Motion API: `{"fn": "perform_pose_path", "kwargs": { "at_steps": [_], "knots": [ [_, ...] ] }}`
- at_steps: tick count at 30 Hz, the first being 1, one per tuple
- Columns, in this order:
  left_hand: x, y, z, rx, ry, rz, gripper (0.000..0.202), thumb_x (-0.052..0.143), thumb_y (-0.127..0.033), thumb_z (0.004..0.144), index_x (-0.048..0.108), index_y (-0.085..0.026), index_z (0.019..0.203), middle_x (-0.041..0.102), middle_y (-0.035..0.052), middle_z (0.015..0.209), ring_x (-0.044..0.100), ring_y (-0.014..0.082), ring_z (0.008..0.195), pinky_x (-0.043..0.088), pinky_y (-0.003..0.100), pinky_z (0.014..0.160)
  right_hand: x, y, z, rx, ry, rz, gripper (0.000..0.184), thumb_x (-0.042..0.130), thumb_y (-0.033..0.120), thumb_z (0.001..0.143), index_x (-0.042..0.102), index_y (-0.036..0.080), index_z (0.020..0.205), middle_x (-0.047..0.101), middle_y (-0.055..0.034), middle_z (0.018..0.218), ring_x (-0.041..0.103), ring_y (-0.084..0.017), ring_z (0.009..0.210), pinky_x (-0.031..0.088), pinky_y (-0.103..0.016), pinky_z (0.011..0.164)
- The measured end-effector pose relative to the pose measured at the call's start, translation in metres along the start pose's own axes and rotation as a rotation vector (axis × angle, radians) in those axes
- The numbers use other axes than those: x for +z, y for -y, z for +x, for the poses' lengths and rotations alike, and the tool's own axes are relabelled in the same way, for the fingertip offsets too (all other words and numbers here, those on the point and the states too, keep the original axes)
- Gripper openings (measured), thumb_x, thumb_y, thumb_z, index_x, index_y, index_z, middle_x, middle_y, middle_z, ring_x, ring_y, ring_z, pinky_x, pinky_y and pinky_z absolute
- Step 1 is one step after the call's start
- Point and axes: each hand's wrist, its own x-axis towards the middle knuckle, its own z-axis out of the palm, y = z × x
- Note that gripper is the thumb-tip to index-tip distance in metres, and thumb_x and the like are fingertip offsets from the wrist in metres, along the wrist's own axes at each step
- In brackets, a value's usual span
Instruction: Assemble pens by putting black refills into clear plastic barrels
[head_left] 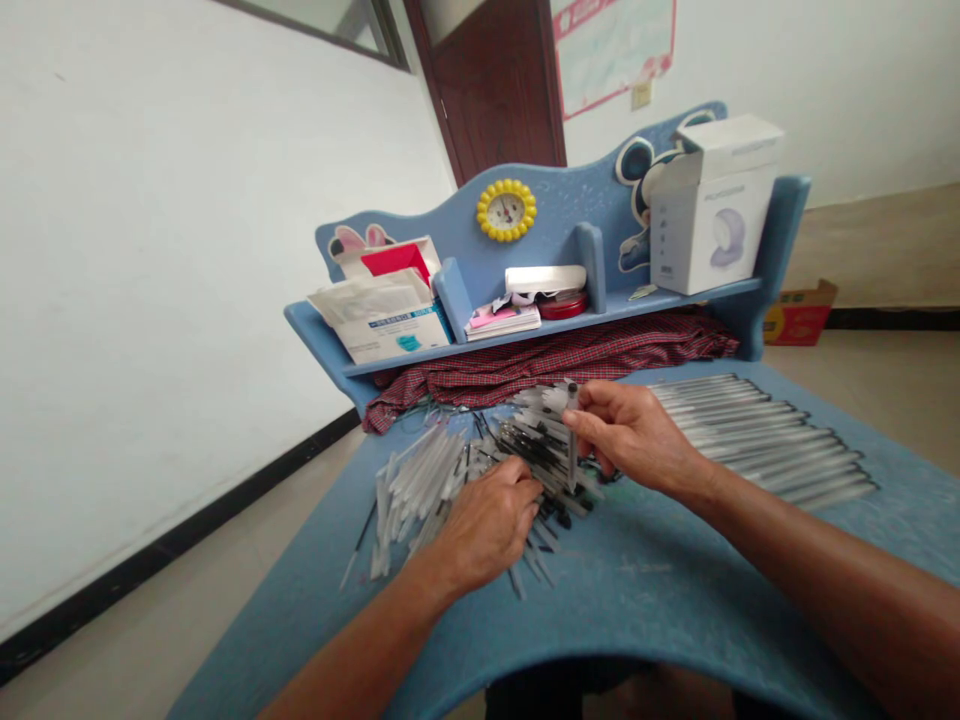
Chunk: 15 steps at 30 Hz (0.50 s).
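My right hand (631, 432) is closed in a pinch around a clear pen (572, 450) with a dark upper end, held nearly upright above the heap. My left hand (487, 522) rests on the front of a heap of pen parts, its fingers curled together; whatever they pinch is hidden. In that heap, clear pen barrels (416, 480) lie to the left, with black pen caps and dark refills (536, 440) around the middle. Right of my right hand, several clear pens with dark ends (757, 430) lie side by side in a neat row.
The blue desk (570, 610) has a raised back shelf (637, 306). On it stand a mask box (397, 335), papers, a red round tin (562, 305) and a white carton (716, 215). A checked cloth (525, 355) lies under the shelf. A yellow clock (507, 210) is mounted behind.
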Motion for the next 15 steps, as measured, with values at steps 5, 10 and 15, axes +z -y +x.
{"fn": "perform_pose_path", "kwargs": {
  "at_steps": [5,10,15],
  "knots": [
    [-0.0024,0.0035,0.0033,-0.026,0.027,-0.023,0.024,0.049,-0.019,0.086,0.065,-0.021,0.103,0.057,0.0063,0.097,0.058,0.0201,0.093,0.048,0.031,0.084,0.0001,0.0000,-0.0005,-0.013,0.009,-0.019,0.022,0.055,0.031,0.082,0.048,0.019,0.065,0.054,0.0035,0.051,0.043,-0.006,0.037,0.030,-0.019,0.037],
    [-0.0027,0.0066,0.0057,-0.022,0.028,-0.066,0.020,0.051,-0.017,0.084,0.066,-0.018,0.097,0.057,0.0067,0.094,0.058,0.0204,0.091,0.047,0.030,0.081,0.0006,-0.0015,-0.0013,-0.015,0.011,-0.006,0.023,0.056,0.032,0.081,0.047,0.019,0.064,0.053,0.0038,0.050,0.043,-0.007,0.039,0.031,-0.020,0.038],
    [-0.0021,0.0098,0.0070,-0.033,0.002,-0.117,0.010,0.056,-0.015,0.079,0.062,-0.017,0.086,0.056,0.0050,0.087,0.058,0.0186,0.080,0.045,0.028,0.071,0.0013,-0.0020,-0.0011,-0.005,0.024,-0.001,0.023,0.057,0.031,0.082,0.046,0.020,0.064,0.053,0.0042,0.050,0.042,-0.006,0.039,0.030,-0.019,0.037]
  ]
}}
